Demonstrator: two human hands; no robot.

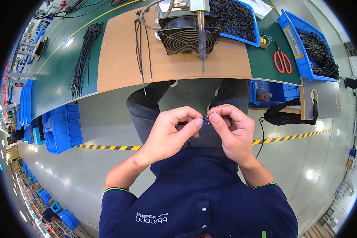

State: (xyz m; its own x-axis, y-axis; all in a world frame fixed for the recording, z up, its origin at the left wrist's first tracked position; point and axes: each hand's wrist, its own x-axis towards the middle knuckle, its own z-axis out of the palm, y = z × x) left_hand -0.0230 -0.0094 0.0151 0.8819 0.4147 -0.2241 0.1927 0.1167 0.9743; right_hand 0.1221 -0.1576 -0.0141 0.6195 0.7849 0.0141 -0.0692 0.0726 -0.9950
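My left hand [172,129] and my right hand [234,131] meet over my lap, in front of the bench edge. The fingers of both are closed in a pinch, their tips almost touching. Between them shows a small blue piece [206,119], partly covered by the left thumb and forefinger. A thin, light wire [215,113] runs along the right fingertips. How the wire and the blue piece join is too small to make out. Beyond the hands, a soldering iron [202,35] points tip-down from a stand, with a black fan [185,39] beside it.
Thin black cables [139,47] lie on a cardboard sheet [119,51]; a larger cable bundle [87,51] rests left. To the right are a blue tray [256,33] of small black parts, red-handled scissors [282,62] and a blue bin [296,47] of cables. Blue crates [63,129] stand below.
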